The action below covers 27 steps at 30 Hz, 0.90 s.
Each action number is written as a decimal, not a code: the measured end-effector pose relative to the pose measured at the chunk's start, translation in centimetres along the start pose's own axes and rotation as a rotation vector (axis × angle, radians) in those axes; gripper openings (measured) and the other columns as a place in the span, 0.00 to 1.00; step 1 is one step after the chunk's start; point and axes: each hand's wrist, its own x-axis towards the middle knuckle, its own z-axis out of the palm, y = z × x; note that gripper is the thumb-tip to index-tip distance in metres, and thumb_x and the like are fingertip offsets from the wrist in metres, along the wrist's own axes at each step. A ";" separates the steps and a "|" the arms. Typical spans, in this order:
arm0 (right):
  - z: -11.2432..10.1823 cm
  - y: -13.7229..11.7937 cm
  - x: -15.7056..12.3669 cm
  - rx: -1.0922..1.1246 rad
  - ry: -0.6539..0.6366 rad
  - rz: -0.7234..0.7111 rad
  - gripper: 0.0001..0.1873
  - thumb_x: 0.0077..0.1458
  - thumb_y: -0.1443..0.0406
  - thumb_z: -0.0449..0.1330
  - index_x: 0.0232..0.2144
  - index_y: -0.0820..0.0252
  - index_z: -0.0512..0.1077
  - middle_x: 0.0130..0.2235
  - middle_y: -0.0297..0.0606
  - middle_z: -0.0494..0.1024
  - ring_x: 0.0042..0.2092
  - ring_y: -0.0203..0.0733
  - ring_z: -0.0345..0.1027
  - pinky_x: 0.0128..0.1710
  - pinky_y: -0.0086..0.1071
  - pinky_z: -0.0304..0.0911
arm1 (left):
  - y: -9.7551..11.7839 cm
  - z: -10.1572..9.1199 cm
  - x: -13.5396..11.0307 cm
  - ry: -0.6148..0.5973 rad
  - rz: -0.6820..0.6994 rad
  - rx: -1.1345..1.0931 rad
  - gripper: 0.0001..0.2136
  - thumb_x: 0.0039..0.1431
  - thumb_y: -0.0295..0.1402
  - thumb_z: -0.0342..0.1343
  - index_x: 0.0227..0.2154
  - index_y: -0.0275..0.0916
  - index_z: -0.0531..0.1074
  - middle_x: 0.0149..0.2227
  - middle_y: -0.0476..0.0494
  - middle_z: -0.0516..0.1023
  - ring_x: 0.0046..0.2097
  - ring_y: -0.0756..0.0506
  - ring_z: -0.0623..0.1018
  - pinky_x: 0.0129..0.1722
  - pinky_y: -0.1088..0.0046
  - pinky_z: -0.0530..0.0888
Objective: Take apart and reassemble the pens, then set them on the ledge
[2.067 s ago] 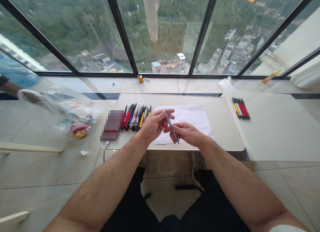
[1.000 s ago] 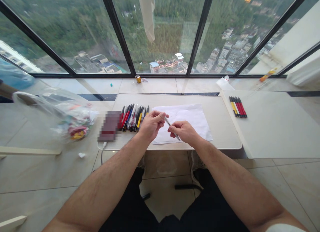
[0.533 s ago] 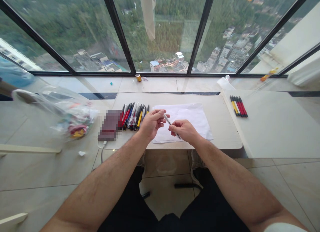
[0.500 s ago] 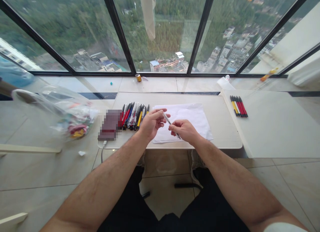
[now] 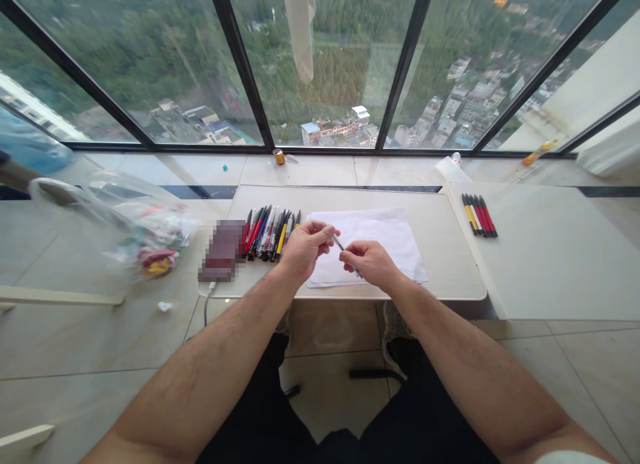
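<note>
Pen (image 5: 340, 243), prob., in L-hand (image 5: 306, 248) + R-hand (image 5: 371, 264)

Slim grey pen (image 5: 340, 243), tilted, above white paper, ends hidden

Light source: overcast daylight entered through the window (image 5: 165, 57) beyond the tabletop's (image 5: 440, 264) far edge.
Brightness: moderate and even; the paper (image 5: 385, 234) was the brightest surface, not clipped.
Shadows: soft and faint; a darker zone lay below the tabletop's near edge.
Glare: pale reflections lay on the glossy sill (image 5: 310, 171).
Focus: left hand (image 5: 306, 249), right hand (image 5: 371, 263) and pen (image 5: 339, 243) rendered sharp.
Blur: the plastic bag (image 5: 145, 231) off the left edge was smeared; a pixelated block (image 5: 223, 251) covered the near left corner.
Distortion: wide-angle bowing bent straight lines toward the picture corners.
</note>
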 end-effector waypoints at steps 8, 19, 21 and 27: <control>0.1 0.1 0.1 0.000 -0.009 0.010 0.12 0.50 0.59 0.59 0.23 0.61 0.72 0.22 0.33 0.73 0.22 0.31 0.61 0.22 0.25 0.56 | 0.2 0.0 -0.1 0.014 0.009 0.003 0.09 0.47 0.32 0.65 0.29 0.34 0.73 0.31 0.41 0.79 0.25 0.54 0.71 0.23 0.79 0.64; 0.2 0.4 0.1 -0.084 0.012 -0.031 0.12 0.50 0.58 0.58 0.23 0.60 0.73 0.22 0.32 0.73 0.24 0.32 0.62 0.25 0.26 0.57 | 0.7 -0.5 0.8 0.182 0.114 -0.040 0.17 0.43 0.40 0.69 0.25 0.37 0.67 0.24 0.49 0.73 0.23 0.54 0.69 0.21 0.79 0.62; 0.1 0.5 0.1 -0.114 0.024 -0.037 0.12 0.50 0.57 0.59 0.23 0.60 0.73 0.23 0.32 0.73 0.24 0.32 0.61 0.25 0.27 0.56 | 1.2 -1.0 1.5 0.276 0.160 -0.039 0.17 0.44 0.40 0.68 0.26 0.37 0.67 0.21 0.52 0.70 0.22 0.55 0.68 0.20 0.79 0.61; -0.8 0.6 0.4 -0.153 0.073 -0.016 0.13 0.49 0.55 0.60 0.23 0.59 0.73 0.22 0.31 0.70 0.25 0.34 0.60 0.26 0.28 0.55 | 1.6 -2.2 3.1 0.508 0.255 0.240 0.12 0.48 0.39 0.64 0.25 0.36 0.70 0.19 0.51 0.69 0.21 0.53 0.67 0.20 0.77 0.60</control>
